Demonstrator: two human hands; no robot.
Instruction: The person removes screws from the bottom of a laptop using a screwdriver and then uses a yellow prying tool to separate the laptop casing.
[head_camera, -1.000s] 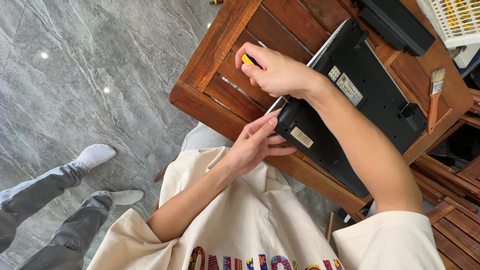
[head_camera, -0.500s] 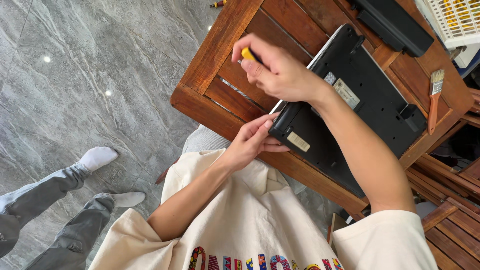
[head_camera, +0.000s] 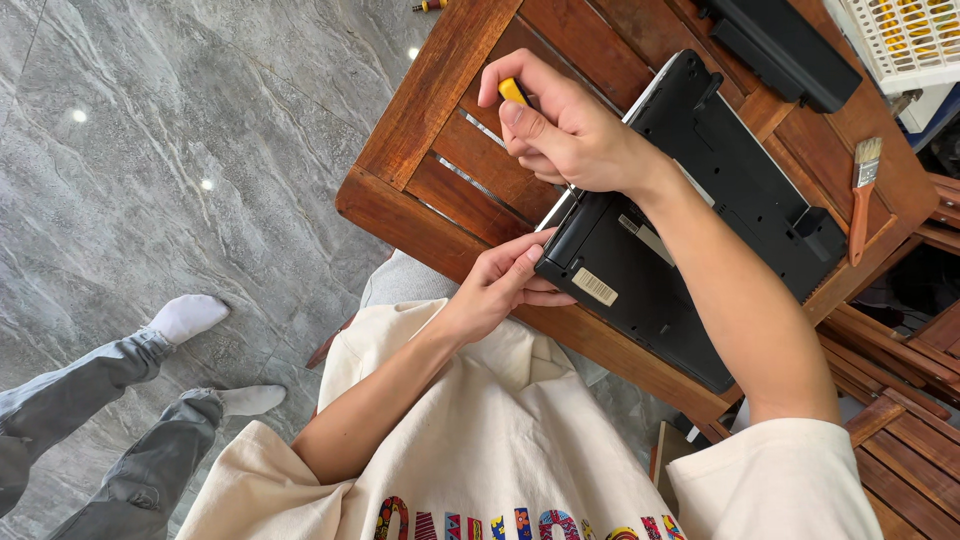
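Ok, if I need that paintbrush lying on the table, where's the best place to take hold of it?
Take the paintbrush by its orange wooden handle, about midway along, probably coming from above. It lies flat on the wooden table near the far edge, bristles pointing away, clear of the upturned black laptop. The handle is slim and bare on both sides, so fingers can close across it.

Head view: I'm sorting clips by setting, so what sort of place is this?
Probably a home or patio repair spot: a slatted wooden table on a grey marble-look floor, an upturned laptop, a paintbrush.
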